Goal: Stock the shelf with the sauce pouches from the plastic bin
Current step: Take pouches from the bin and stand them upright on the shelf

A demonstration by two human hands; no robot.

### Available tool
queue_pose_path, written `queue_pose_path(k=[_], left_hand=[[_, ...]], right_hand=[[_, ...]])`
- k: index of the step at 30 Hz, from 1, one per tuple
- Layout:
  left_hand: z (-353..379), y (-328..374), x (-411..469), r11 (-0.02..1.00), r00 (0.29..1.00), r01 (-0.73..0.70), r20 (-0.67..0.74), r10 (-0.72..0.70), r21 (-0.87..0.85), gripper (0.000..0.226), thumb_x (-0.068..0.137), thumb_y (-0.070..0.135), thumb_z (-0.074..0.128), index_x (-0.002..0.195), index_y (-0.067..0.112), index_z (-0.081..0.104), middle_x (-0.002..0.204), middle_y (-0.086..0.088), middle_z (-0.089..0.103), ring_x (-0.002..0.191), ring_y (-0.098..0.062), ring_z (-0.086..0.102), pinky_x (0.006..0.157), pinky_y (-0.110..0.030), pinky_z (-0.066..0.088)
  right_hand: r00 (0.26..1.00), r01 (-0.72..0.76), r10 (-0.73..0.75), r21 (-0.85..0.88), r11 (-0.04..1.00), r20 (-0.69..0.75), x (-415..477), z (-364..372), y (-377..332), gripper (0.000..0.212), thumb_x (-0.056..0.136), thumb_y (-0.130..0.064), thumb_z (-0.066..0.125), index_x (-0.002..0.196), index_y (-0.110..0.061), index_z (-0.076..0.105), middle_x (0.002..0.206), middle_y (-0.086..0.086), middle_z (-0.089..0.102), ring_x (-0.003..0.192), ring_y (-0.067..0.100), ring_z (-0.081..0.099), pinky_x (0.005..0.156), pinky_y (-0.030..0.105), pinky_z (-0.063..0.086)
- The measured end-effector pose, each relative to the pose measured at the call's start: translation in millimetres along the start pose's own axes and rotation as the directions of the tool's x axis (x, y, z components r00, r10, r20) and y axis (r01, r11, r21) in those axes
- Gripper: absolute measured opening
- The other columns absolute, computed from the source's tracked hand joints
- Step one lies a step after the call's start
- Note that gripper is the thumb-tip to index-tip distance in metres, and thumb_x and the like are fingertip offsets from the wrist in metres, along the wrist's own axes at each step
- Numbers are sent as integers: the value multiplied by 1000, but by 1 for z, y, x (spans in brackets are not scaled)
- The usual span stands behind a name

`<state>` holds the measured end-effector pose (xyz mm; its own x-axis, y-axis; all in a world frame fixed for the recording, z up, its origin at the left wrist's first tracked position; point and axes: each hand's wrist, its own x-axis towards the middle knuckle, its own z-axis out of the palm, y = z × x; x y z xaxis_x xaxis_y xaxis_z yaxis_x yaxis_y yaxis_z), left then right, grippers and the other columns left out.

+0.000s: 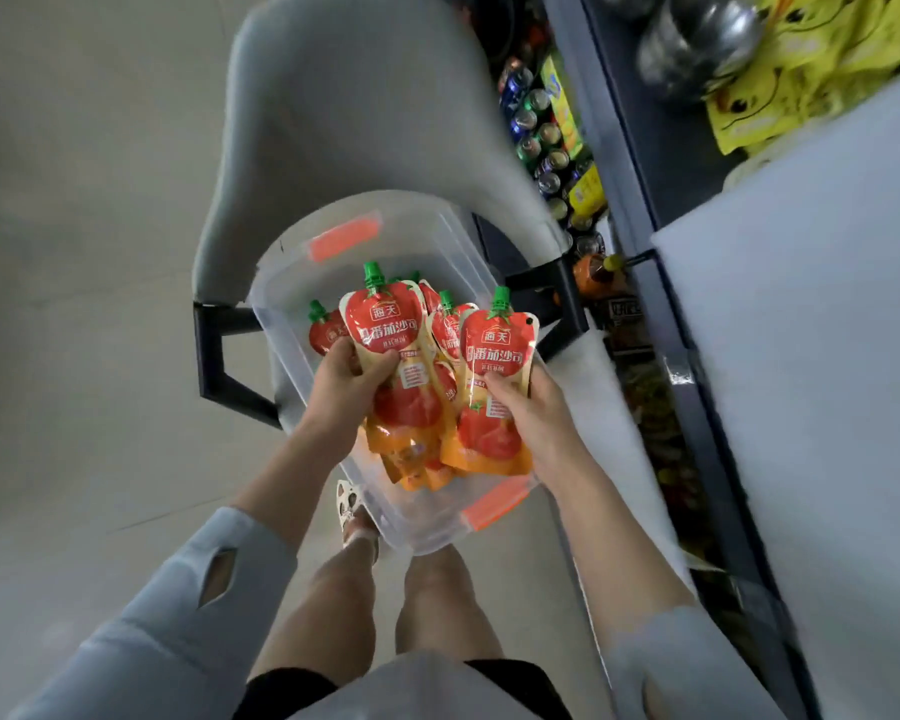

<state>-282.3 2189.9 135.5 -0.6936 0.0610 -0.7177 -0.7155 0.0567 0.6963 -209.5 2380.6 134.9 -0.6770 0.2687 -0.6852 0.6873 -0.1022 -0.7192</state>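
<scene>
A clear plastic bin (440,236) with orange latches sits on a grey chair, holding several red tomato sauce pouches with green caps. My left hand (346,379) grips one pouch (385,324) by its middle, lifted above the bin. My right hand (533,407) grips another pouch (500,345) the same way, to the right. More pouches (326,330) lie underneath in the bin. The shelf (640,210) runs along the right edge of the view.
The grey chair (344,106) with dark armrests carries the bin. The shelf's lower level holds drink cans (536,132) and bottles. Yellow packets (811,59) and metal pots (697,33) sit on an upper level. A pale box surface (811,324) juts out at right. My legs stand below.
</scene>
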Motion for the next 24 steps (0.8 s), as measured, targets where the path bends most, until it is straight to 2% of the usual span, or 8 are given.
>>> queue_pose_path(k=[2,6,10,15,20,24], left_hand=[[-4,20,-22,999,998,-39,45,39,0,31,91,20,65,119,12,55,107,-6,68,94,-21,69,73,-31,59],[-6,57,-66,991,981,-126,154,119,40,35,89,21,66,122,12,57,111,-8,69,100,-26,69,86,-45,57],[5,84,-106,967,939,-246,265,221,62,29,89,17,65,117,11,60,108,-10,70,97,-27,69,83,-41,58],[42,112,-146,921,832,-384,456,315,63,17,91,9,62,108,11,62,96,-10,71,77,-19,72,65,-30,60],[92,136,-178,879,703,-475,614,359,29,19,90,6,61,109,9,63,93,-6,73,80,-21,71,66,-31,59],[139,162,-207,849,578,-529,727,371,-13,18,91,7,61,108,9,61,95,-10,72,85,-26,70,72,-39,58]], right_hand=[[999,25,-22,68,997,-31,-28,-3,-14,42,83,-44,75,120,-30,64,111,-3,74,102,17,72,96,46,55],[984,125,-100,172,977,-146,-85,-11,-42,22,88,-32,73,109,-27,69,102,-2,77,96,17,73,89,39,58],[952,228,-160,254,940,-262,-136,-26,-67,22,89,-28,72,111,-25,68,101,0,77,94,20,74,84,39,59],[877,369,-247,248,896,-413,-188,-55,-95,23,89,-31,72,112,-29,66,105,-3,75,96,17,73,86,41,58],[759,500,-346,155,852,-551,-246,-94,-118,16,91,-29,69,108,-30,66,102,-7,76,93,12,73,85,36,59],[669,538,-371,76,840,-644,-287,-134,-133,16,91,-30,69,107,-28,67,102,-9,75,94,10,73,80,28,59]])
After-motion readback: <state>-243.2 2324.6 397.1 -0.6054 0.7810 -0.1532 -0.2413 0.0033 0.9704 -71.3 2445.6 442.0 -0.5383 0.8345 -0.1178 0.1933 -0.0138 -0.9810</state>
